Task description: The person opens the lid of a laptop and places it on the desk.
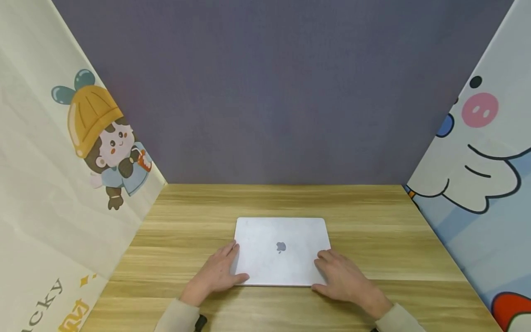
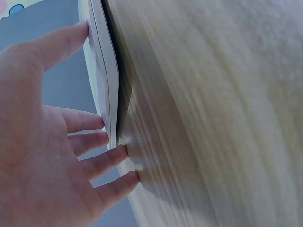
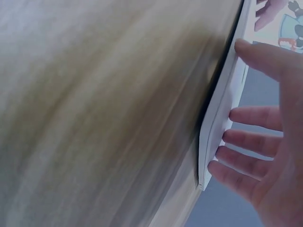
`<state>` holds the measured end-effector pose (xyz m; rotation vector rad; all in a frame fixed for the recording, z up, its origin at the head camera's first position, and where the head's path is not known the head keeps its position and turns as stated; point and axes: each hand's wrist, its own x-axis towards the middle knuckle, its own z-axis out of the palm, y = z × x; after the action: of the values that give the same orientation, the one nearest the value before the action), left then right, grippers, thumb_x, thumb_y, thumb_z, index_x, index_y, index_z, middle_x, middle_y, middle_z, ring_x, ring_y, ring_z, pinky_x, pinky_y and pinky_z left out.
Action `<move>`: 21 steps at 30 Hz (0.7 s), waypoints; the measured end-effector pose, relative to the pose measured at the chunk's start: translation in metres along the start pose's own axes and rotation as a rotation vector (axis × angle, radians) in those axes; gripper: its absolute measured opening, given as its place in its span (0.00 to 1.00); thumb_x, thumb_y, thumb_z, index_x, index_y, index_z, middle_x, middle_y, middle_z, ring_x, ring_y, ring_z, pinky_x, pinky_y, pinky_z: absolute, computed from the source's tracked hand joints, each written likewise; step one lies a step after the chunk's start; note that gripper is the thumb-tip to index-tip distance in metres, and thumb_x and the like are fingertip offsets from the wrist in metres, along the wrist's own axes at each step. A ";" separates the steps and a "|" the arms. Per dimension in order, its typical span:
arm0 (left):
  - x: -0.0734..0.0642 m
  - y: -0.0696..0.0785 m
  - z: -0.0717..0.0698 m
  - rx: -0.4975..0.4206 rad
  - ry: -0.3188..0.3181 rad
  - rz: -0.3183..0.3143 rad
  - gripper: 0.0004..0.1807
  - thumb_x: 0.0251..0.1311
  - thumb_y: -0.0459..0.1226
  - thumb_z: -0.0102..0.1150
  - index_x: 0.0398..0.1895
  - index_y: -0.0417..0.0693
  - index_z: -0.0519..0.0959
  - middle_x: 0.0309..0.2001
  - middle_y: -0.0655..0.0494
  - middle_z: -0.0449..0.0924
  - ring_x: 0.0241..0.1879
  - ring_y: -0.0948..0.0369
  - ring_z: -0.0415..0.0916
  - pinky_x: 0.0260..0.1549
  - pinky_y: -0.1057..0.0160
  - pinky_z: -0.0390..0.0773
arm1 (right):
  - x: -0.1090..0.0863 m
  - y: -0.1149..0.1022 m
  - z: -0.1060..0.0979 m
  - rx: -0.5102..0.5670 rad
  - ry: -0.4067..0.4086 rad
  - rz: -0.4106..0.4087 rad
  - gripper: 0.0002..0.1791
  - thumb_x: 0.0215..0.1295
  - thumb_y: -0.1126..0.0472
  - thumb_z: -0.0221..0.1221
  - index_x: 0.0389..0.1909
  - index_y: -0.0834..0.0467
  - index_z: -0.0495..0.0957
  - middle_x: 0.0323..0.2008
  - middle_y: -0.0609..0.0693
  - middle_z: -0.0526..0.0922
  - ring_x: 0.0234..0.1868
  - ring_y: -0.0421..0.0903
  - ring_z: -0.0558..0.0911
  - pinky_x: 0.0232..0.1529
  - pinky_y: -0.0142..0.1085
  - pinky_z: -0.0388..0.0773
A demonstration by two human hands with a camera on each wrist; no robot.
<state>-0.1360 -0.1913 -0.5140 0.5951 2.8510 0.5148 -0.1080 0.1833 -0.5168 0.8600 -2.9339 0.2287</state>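
A closed silver laptop (image 1: 265, 267) with a dark apple logo lies flat on the wooden table, its front edge toward me. At its left side is my left hand (image 1: 220, 269), thumb on the front left corner and fingers spread along the left edge. In the left wrist view two fingertips (image 2: 135, 177) of that hand reach the tabletop beside the laptop (image 2: 106, 71). My right hand (image 1: 342, 279) rests at the right edge, its fingertips (image 3: 215, 168) touching the lid and its thumb at the front edge. The fingers of both hands are extended.
The wooden table (image 1: 199, 207) runs back to a dark grey panel (image 1: 265, 92). A cream panel (image 1: 37, 184) with a cartoon figure stands on the left. On the right is a white and blue panel (image 1: 469, 240) with a cartoon animal.
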 end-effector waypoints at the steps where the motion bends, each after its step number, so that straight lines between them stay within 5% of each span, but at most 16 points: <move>1: 0.000 0.000 0.000 -0.001 0.001 0.000 0.53 0.60 0.62 0.63 0.75 0.32 0.61 0.77 0.36 0.56 0.73 0.38 0.57 0.69 0.38 0.62 | 0.000 0.000 0.001 -0.007 -0.007 -0.003 0.32 0.55 0.37 0.69 0.49 0.59 0.82 0.54 0.55 0.79 0.56 0.56 0.78 0.53 0.52 0.81; 7: -0.001 0.000 0.001 -0.007 -0.002 -0.004 0.54 0.59 0.63 0.63 0.76 0.33 0.60 0.77 0.35 0.55 0.74 0.38 0.56 0.70 0.38 0.61 | 0.001 -0.001 0.003 -0.054 -0.024 -0.022 0.37 0.55 0.36 0.69 0.53 0.62 0.81 0.57 0.58 0.78 0.59 0.60 0.77 0.54 0.55 0.80; 14: -0.002 0.000 -0.001 -0.007 -0.007 -0.001 0.54 0.59 0.64 0.63 0.76 0.34 0.61 0.77 0.35 0.54 0.74 0.38 0.56 0.70 0.38 0.61 | 0.008 0.001 0.001 -0.098 0.013 -0.053 0.31 0.48 0.34 0.71 0.38 0.56 0.81 0.47 0.50 0.80 0.48 0.52 0.80 0.39 0.48 0.83; 21: -0.002 0.000 0.000 -0.006 -0.011 0.001 0.54 0.59 0.64 0.63 0.76 0.35 0.61 0.77 0.35 0.54 0.74 0.38 0.56 0.70 0.38 0.61 | 0.012 0.001 -0.001 -0.113 0.022 -0.068 0.28 0.43 0.34 0.72 0.28 0.53 0.77 0.37 0.46 0.78 0.37 0.48 0.77 0.24 0.39 0.76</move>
<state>-0.1348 -0.1922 -0.5137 0.5968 2.8385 0.5183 -0.1189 0.1775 -0.5147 0.9326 -2.8590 0.0664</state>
